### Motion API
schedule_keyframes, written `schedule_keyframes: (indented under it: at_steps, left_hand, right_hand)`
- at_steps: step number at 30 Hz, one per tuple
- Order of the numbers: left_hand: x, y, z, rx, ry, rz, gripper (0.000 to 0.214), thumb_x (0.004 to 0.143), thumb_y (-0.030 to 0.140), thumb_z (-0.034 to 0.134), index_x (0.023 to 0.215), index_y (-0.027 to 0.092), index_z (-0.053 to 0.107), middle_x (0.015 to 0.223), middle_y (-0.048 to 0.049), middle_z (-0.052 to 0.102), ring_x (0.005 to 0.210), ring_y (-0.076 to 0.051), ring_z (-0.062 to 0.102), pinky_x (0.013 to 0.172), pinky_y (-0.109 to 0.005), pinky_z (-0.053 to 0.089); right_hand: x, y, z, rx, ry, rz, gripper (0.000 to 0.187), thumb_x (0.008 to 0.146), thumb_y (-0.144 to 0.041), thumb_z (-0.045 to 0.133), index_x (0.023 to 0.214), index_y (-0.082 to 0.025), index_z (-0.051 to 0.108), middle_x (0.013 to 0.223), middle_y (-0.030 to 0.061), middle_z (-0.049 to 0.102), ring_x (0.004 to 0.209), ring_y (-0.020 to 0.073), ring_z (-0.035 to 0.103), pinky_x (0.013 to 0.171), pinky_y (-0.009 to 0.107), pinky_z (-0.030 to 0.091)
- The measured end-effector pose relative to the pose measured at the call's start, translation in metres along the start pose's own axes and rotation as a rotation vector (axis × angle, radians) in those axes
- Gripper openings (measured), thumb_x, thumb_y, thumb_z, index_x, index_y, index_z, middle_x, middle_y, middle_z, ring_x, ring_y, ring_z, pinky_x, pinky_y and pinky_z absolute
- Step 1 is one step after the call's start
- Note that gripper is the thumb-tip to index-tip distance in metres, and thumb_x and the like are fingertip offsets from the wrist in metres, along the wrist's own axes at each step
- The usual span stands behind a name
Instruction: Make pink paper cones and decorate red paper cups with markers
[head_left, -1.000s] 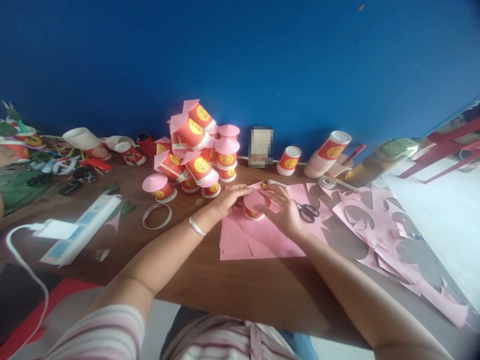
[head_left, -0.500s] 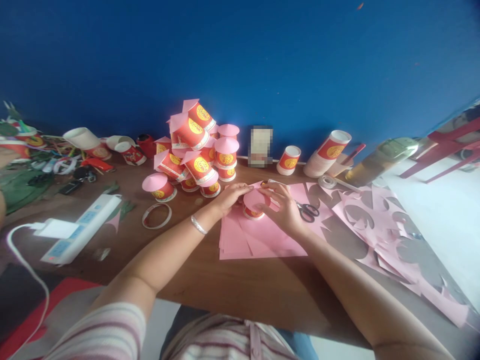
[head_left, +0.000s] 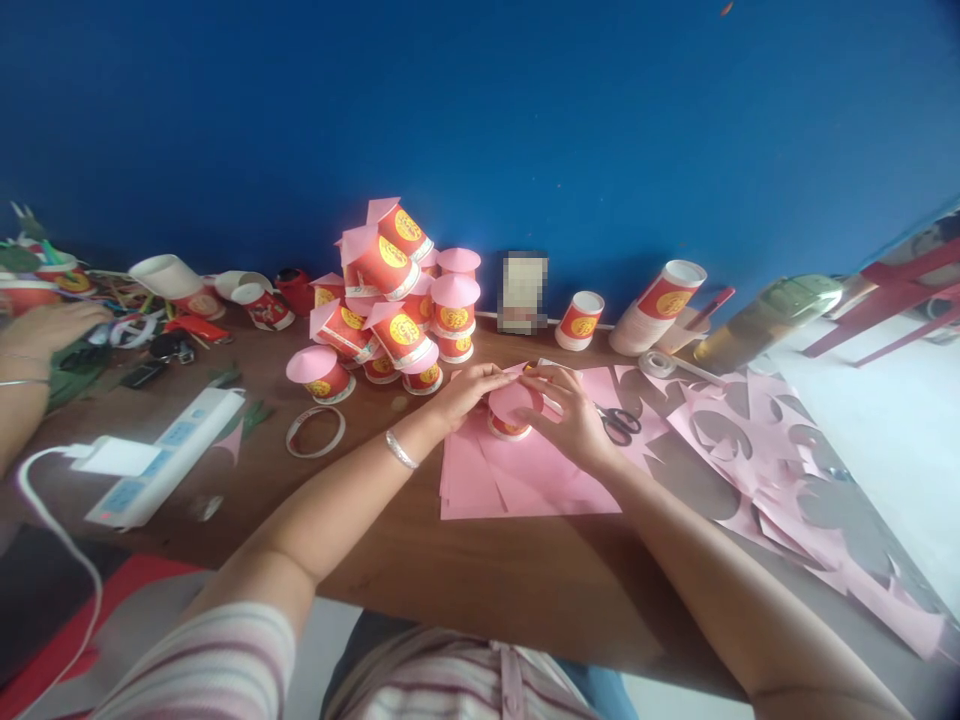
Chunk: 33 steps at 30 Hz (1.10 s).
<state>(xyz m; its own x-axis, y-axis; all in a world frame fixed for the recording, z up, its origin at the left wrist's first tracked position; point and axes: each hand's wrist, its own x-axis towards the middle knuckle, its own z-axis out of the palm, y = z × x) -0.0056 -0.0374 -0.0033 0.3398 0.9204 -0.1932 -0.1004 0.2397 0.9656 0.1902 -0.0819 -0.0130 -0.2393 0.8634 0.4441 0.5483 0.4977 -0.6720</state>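
Note:
A red paper cup (head_left: pixel 508 430) stands upside down on pink paper sheets (head_left: pixel 517 490), topped by a pink paper cone (head_left: pixel 516 400). My left hand (head_left: pixel 474 393) holds the cone's far left edge with closed fingers. From the right, my right hand (head_left: pixel 568 410) grips the same cone, its thumb on the near side and its fingers along the far edge. Part of the cup is hidden by the cone and my hands. Close to my right hand, black-handled scissors (head_left: pixel 621 425) lie on the paper.
Several cone-topped cups (head_left: pixel 401 335) are piled at the back left. Behind the paper stand a single cup (head_left: pixel 580 322) and a leaning cup stack (head_left: pixel 660 305). Pink offcuts (head_left: pixel 795 500) cover the right side. A power strip (head_left: pixel 169 455) and another person's hand (head_left: pixel 56 330) are at left.
The other person's hand has come further into view at the left. My two hands stay at the cone, with barely any movement.

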Motion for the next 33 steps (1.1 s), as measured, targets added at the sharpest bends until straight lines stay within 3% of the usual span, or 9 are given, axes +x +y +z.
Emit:
schedule_keyframes:
  at_steps: [9,14,16,20,23,25,28,33]
  left_hand:
    - [-0.001,0.001,-0.001,-0.106,-0.01,-0.11,0.04,0.061,0.044,0.089,0.07,0.015,0.063,0.07,0.002,0.06,0.065,-0.01,0.052,0.059,-0.023,0.036]
    - [-0.001,0.001,-0.002,-0.031,-0.003,-0.083,0.038,0.069,0.047,0.084,0.073,0.016,0.062,0.071,0.0015,0.059,0.066,-0.011,0.052,0.061,-0.024,0.037]
    - [-0.003,0.003,-0.004,0.132,0.032,0.04,0.034,0.079,0.049,0.076,0.078,0.016,0.065,0.077,-0.0005,0.061,0.071,-0.013,0.055,0.065,-0.025,0.041]
    - [-0.015,0.013,-0.009,0.666,0.153,0.521,0.031,0.098,0.042,0.056,0.11,0.019,0.072,0.108,-0.0087,0.065,0.093,-0.018,0.06,0.085,-0.031,0.05]
    - [-0.025,0.015,-0.008,0.969,0.138,0.792,0.035,0.104,0.037,0.048,0.127,0.02,0.068,0.121,-0.0122,0.061,0.111,-0.022,0.059,0.101,-0.041,0.049]
    - [-0.031,0.014,-0.006,1.108,0.098,0.865,0.037,0.105,0.035,0.046,0.133,0.021,0.065,0.125,-0.0122,0.06,0.115,-0.024,0.058,0.105,-0.045,0.048]
    - [-0.036,0.008,-0.003,1.229,0.063,0.862,0.04,0.105,0.034,0.046,0.14,0.021,0.061,0.128,-0.0121,0.061,0.114,-0.025,0.058,0.103,-0.046,0.05]
    - [-0.034,0.001,-0.006,1.248,0.058,0.849,0.041,0.105,0.033,0.045,0.142,0.021,0.059,0.129,-0.0121,0.062,0.116,-0.026,0.056,0.104,-0.047,0.05]
  right_hand:
    - [0.001,0.003,-0.003,-0.011,-0.029,-0.04,0.037,0.091,-0.047,0.071,0.126,-0.033,0.073,0.131,0.0086,0.066,0.129,0.0329,0.056,0.108,0.058,0.049]
    - [0.001,0.003,-0.002,-0.02,-0.026,-0.029,0.038,0.089,-0.047,0.074,0.124,-0.032,0.074,0.13,0.0087,0.067,0.129,0.033,0.056,0.107,0.056,0.05]
    - [-0.001,0.002,-0.001,-0.023,-0.007,-0.029,0.038,0.09,-0.046,0.074,0.124,-0.03,0.074,0.13,0.0094,0.067,0.128,0.0328,0.057,0.108,0.056,0.05]
    - [-0.004,0.002,-0.002,-0.018,0.045,-0.052,0.04,0.093,-0.045,0.069,0.13,-0.028,0.071,0.131,0.0107,0.066,0.129,0.0328,0.056,0.107,0.056,0.05]
    - [-0.006,0.003,-0.004,-0.018,0.072,-0.07,0.041,0.095,-0.045,0.067,0.132,-0.029,0.069,0.133,0.0108,0.065,0.128,0.0327,0.056,0.107,0.056,0.05]
    - [-0.006,0.002,-0.003,-0.024,0.075,-0.087,0.04,0.095,-0.045,0.066,0.133,-0.03,0.068,0.132,0.0104,0.065,0.128,0.0324,0.057,0.107,0.056,0.05]
    - [-0.006,-0.002,-0.001,-0.048,0.06,-0.112,0.039,0.096,-0.044,0.066,0.132,-0.03,0.069,0.13,0.0106,0.066,0.129,0.0326,0.056,0.107,0.056,0.05]
    - [-0.007,-0.005,0.002,-0.085,0.038,-0.106,0.039,0.096,-0.044,0.066,0.133,-0.032,0.069,0.13,0.0104,0.066,0.129,0.0334,0.056,0.106,0.057,0.052]
